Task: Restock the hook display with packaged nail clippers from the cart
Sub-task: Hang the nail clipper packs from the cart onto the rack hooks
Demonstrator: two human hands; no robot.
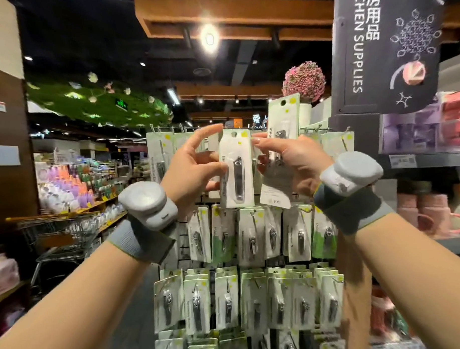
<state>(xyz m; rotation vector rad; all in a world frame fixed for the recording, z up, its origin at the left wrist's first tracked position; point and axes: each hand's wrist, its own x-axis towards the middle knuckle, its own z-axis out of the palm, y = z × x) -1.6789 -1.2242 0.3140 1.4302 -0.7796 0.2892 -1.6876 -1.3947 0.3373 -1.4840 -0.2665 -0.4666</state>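
A white-and-green card with a silver nail clipper (pixel 236 169) is held up at the top row of the hook display (pixel 252 252). My left hand (pixel 194 167) pinches its left edge between thumb and lower fingers, with the index finger pointing up. My right hand (pixel 291 161) touches the card's top right corner with a fingertip and grips a second pack (pixel 279 185) of clippers, which stands taller behind the fingers. Bare wire hooks (pixel 180 129) stick out along the top row. Lower rows hang full of the same packs.
A metal shopping cart (pixel 64 237) stands at the lower left in the aisle. A dark pillar with a "Kitchen Supplies" sign (pixel 381 51) rises on the right, beside shelves with pink mugs (pixel 431 214). Stocked shelves (pixel 75 185) line the left.
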